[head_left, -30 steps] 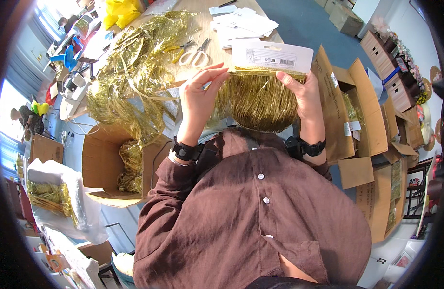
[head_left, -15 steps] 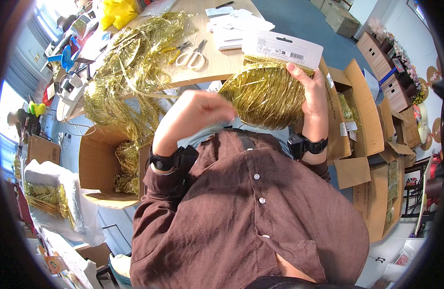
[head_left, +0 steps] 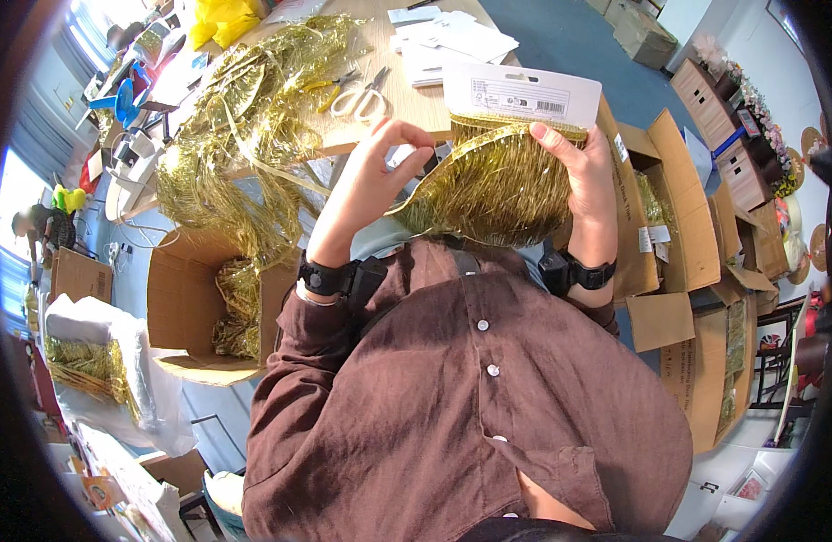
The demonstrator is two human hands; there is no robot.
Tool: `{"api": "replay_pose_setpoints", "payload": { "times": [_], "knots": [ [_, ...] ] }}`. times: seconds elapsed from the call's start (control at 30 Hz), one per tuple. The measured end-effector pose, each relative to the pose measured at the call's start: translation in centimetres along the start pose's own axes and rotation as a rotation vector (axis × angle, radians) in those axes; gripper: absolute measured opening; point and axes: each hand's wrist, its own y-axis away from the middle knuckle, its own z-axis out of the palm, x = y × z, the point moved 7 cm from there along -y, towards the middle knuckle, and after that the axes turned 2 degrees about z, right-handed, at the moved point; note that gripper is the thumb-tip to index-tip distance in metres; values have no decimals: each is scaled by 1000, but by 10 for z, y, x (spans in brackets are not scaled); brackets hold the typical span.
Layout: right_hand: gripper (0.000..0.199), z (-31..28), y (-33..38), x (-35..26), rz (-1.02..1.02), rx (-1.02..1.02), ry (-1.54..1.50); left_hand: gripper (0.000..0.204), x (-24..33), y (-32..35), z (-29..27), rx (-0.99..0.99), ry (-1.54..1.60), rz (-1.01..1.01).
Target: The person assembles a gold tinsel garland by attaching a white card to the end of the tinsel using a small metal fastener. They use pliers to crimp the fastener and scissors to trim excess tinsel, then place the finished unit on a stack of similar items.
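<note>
Since the earlier frame the left hand (head_left: 371, 185) has risen from in front of the chest to the left edge of the gold tinsel bundle (head_left: 488, 185), and the bundle with its white header card (head_left: 521, 95) has tilted slightly while staying at chest height in front of the wooden table (head_left: 416, 108).

Left hand: fingertips drawn together in a pinch at the bundle's left edge, just below the table edge. Whether a strand lies between the fingertips cannot be told.

Right hand (head_left: 587, 176): closed on the right side of the tinsel bundle, just under the header card, fingers wrapped around the gold strands.

Tinsel bundle: held up between both hands, above the brown shirt (head_left: 452, 397), just this side of the near edge of the table. The white card stands at its top, overlapping the table edge.

On the table: scissors (head_left: 366, 95) lie just beyond the left hand; white papers (head_left: 452, 41) lie at the far side; a loose heap of gold tinsel (head_left: 244, 117) covers the left end and spills over the edge.

Left of the table, below the heap, an open cardboard box (head_left: 190, 289) holds more gold tinsel. Right of the table, open cardboard cartons (head_left: 669, 208) stand on the floor.
</note>
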Motion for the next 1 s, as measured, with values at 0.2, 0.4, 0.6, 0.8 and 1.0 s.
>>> {"api": "replay_pose_setpoints", "payload": {
  "times": [0.2, 0.4, 0.6, 0.8, 1.0],
  "knots": [
    [27, 4, 1, 2, 36, -47, 29, 25, -7, 4, 22, -122, 149, -96],
    [28, -4, 0, 2, 6, -44, 44, 22, -13, 7, 10, -179, 49, -186],
    [27, -5, 1, 6, 50, -68, 77, 8, -8, 5, -9, -23, 301, -127],
    [30, -4, 3, 13, 147, -93, -42, 13, -13, 6, -4, 43, 375, -204],
    [41, -4, 5, 16, 176, -140, 3, 20, -15, 6, -5, 71, 376, -228]
  ]
}}
